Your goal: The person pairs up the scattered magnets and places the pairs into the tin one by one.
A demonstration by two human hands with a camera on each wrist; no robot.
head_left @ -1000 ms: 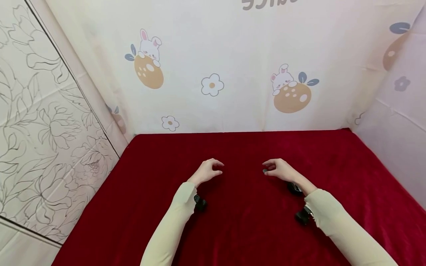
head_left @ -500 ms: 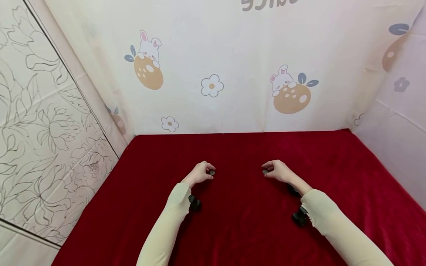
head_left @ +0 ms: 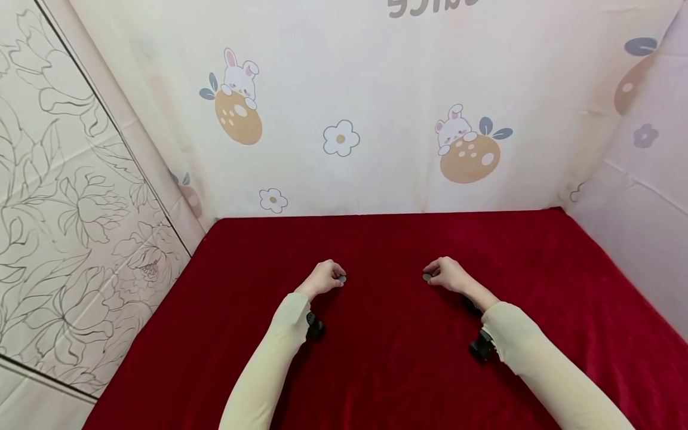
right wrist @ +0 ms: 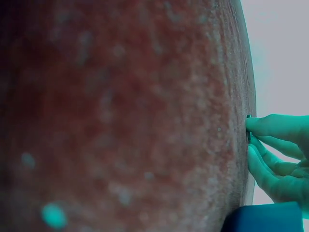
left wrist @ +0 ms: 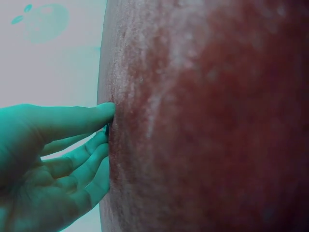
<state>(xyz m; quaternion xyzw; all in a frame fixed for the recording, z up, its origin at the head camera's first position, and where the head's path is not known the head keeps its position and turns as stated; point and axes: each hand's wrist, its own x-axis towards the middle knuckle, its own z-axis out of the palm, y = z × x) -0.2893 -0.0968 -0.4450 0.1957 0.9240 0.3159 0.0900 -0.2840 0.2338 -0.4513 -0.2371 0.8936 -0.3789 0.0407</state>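
On the red cloth (head_left: 387, 334), my left hand (head_left: 321, 278) pinches a small round grey disc (head_left: 342, 279) by its edge between thumb and fingers. Seen edge-on, this disc (left wrist: 107, 128) is a thin dark sliver by the fingertips in the left wrist view. Some way to the right, my right hand (head_left: 448, 276) pinches a similar grey disc (head_left: 427, 277), low at the cloth. The right wrist view shows that disc (right wrist: 248, 128) as a thin dark edge between thumb and fingers. Whether the discs are coins cannot be made out.
A dark object (head_left: 471, 306) lies partly hidden under the right forearm; a blue-black block (right wrist: 264, 220) shows low in the right wrist view. Black wrist cameras (head_left: 316, 327) hang below both sleeves. A printed curtain (head_left: 387, 167) stands behind the table.
My left hand has moved a little to the left, and a grey disc now shows at its fingertips. The right hand stays nearly in place, its disc more visible; the right forearm has shifted slightly left.
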